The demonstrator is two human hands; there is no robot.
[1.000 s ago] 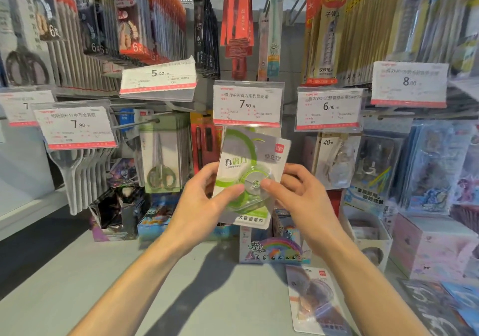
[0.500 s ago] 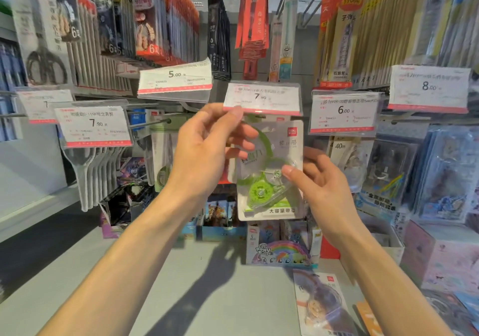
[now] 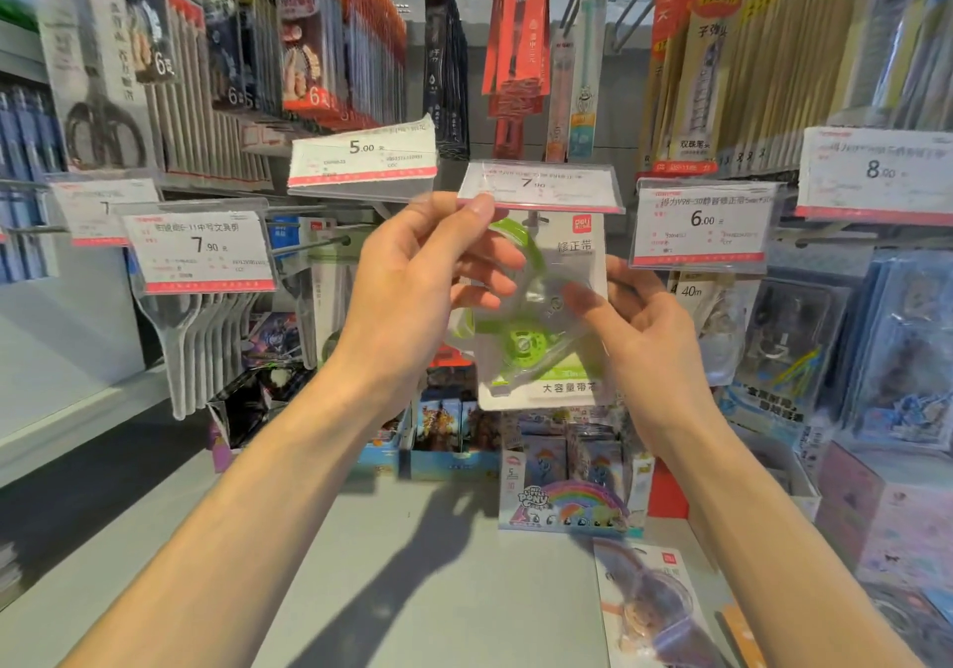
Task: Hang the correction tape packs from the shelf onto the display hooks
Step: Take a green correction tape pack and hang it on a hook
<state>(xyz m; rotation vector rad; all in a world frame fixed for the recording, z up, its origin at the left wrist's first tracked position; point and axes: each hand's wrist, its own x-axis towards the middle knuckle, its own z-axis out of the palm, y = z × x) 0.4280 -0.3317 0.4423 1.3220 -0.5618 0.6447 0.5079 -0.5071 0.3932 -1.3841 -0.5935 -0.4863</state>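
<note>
A green-and-white correction tape pack [image 3: 554, 353] is held upright under the 7.90 price tag [image 3: 539, 187], its top edge at the display hook [image 3: 536, 217]. My left hand [image 3: 417, 286] lifts that tag with its fingertips and touches the pack's upper left. My right hand [image 3: 639, 327] grips the pack's right side, thumb across the blister. Whether the hook passes through the pack's hole is hidden by the tag. Another correction tape pack [image 3: 655, 611] lies flat on the grey shelf [image 3: 412, 590] at the lower right.
Tagged hooks flank it: a 5.00 tag [image 3: 363, 162] to the left, a 6.00 tag [image 3: 701, 221] with hanging packs to the right. A bare hook [image 3: 314, 244] sticks out left. Small card boxes [image 3: 567, 492] stand at the shelf's back, pastel boxes [image 3: 887, 523] at the right.
Both hands raised the pack from chest height up to the 7.90 hook. My left hand left the pack's front and now tips the price tag upward.
</note>
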